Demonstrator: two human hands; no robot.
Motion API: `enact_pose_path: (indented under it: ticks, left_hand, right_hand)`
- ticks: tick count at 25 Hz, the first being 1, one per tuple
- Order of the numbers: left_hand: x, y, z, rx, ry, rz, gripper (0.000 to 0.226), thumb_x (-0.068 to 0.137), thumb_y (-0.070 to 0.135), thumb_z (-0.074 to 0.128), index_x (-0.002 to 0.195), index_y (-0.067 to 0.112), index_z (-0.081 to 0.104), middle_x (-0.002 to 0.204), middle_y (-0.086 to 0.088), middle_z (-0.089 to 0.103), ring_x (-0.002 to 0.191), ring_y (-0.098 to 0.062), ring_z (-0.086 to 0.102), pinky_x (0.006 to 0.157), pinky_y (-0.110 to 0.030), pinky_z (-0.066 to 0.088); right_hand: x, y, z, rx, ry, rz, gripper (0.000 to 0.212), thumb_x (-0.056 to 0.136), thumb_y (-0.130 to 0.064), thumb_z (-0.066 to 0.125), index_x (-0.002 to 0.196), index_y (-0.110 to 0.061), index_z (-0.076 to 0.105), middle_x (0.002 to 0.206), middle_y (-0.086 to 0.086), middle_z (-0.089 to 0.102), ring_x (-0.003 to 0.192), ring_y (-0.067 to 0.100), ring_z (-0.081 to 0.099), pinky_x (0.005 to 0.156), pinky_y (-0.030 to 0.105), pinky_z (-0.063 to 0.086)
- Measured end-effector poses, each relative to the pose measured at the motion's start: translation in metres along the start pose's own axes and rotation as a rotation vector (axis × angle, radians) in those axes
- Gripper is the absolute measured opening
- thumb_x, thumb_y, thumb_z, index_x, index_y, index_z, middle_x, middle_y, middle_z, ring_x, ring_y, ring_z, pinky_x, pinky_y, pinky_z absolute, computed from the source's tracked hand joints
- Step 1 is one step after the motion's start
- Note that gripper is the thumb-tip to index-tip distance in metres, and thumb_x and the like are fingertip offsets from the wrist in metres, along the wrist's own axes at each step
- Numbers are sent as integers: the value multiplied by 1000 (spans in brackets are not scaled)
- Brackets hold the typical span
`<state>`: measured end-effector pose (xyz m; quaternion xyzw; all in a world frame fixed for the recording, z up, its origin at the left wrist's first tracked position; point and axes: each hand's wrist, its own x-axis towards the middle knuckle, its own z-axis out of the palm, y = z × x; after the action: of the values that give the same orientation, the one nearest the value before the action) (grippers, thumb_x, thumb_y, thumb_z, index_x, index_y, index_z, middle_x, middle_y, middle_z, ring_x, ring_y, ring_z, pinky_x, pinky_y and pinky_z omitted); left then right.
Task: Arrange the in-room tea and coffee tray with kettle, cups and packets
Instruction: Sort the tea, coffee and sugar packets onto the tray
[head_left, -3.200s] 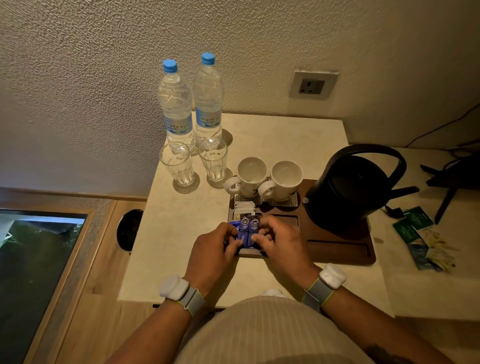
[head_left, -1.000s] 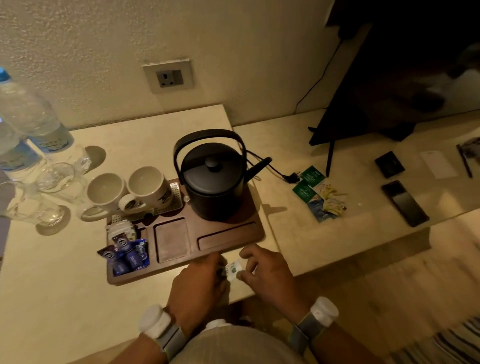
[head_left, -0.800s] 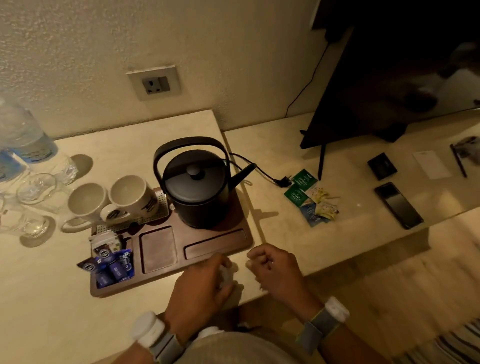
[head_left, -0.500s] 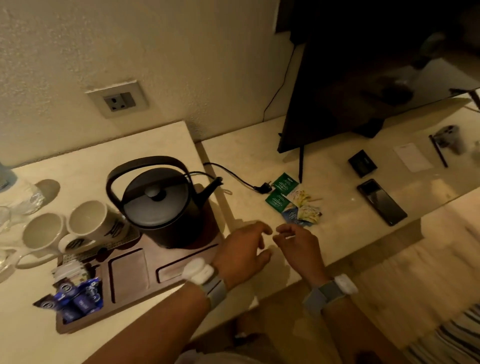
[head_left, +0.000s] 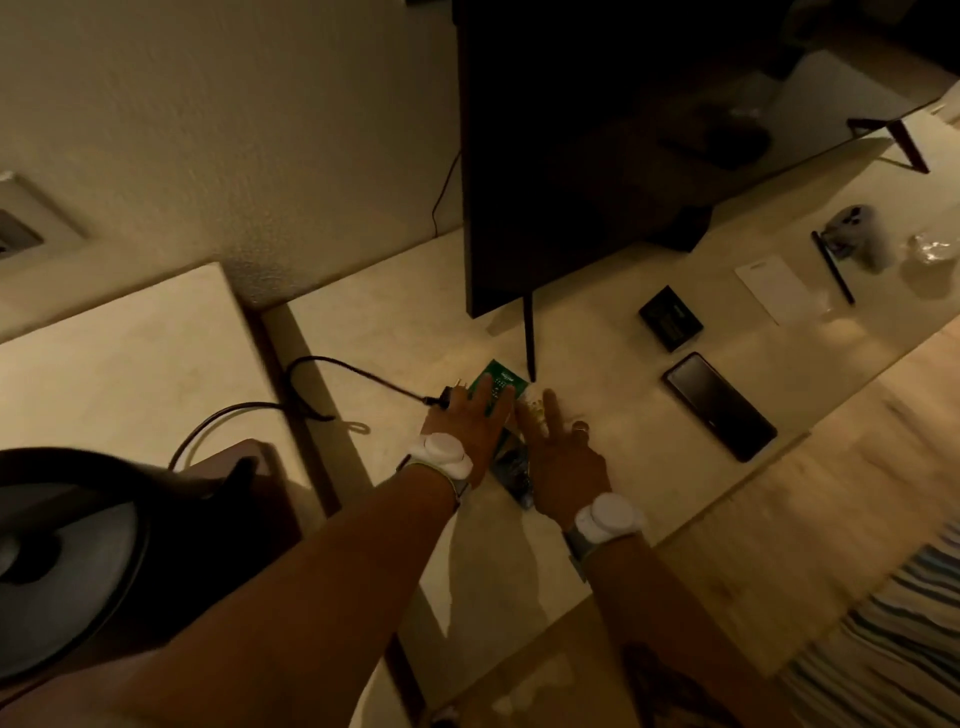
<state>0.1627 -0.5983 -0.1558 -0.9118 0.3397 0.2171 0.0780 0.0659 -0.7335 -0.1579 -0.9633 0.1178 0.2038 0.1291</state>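
Your two hands reach across the pale counter (head_left: 384, 332) to the small heap of packets (head_left: 511, 457) lying in front of the dark TV (head_left: 597, 145) and its thin leg. Your left hand (head_left: 475, 423) lies flat on the green packet (head_left: 501, 375) at the far end of the heap, fingers straight and spread, gripping nothing. Your right hand (head_left: 563, 457) sits just beside it, fingers stretched forward over the yellowish packets; whether the fingertips touch them cannot be told. A darker packet shows in the gap between your wrists, each of which wears a white band.

The black kettle (head_left: 78, 561) fills the lower left corner, standing on the brown tray (head_left: 260, 467), whose corner shows at the edge of the raised tabletop. Its cord (head_left: 332, 366) loops over that edge and runs across the counter to a plug (head_left: 441, 402) just beside your left hand.

To the right, well apart from the packets, lie a phone (head_left: 719, 405), a small black box (head_left: 670, 325), a white card (head_left: 774, 286) and a pen (head_left: 834, 267). A wall socket (head_left: 21, 223) sits at the left edge.
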Motion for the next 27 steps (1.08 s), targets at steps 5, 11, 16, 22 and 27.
enact_pose_path:
  ticks: [5,11,16,22,27]
  left_hand:
    - [43,-12,-12,120,-70,114,98,99,32,65,168,20,-3,176,-14,-7,157,-42,15,122,-60,28]
    - [14,-9,0,156,-119,221,76,101,21,60,164,6,21,173,-18,18,147,-42,38,117,-57,36]
    - [-40,12,45,-99,-140,138,72,106,27,50,166,7,15,174,-17,14,152,-40,29,117,-51,37]
    - [-55,21,80,-124,-53,29,58,107,35,44,159,14,31,161,-15,34,150,-48,28,115,-58,37]
    - [-57,19,66,-244,-142,-27,75,101,42,55,163,14,23,174,-15,5,156,-45,15,119,-58,34]
  right_hand:
    - [24,10,9,-121,-55,-137,73,106,-14,48,167,-22,9,175,14,1,156,47,15,123,55,24]
    - [-21,11,66,97,240,-111,51,105,-12,36,155,-16,48,162,16,41,145,40,42,121,46,25]
    - [-54,-7,104,24,478,-185,42,94,-8,57,134,4,66,135,25,65,114,47,66,100,55,46]
    - [-71,-3,114,118,479,-201,45,85,-13,74,128,1,71,129,18,70,109,43,72,100,51,55]
    - [-65,13,104,350,558,-190,51,75,8,80,125,-2,73,130,19,69,112,42,68,101,48,52]
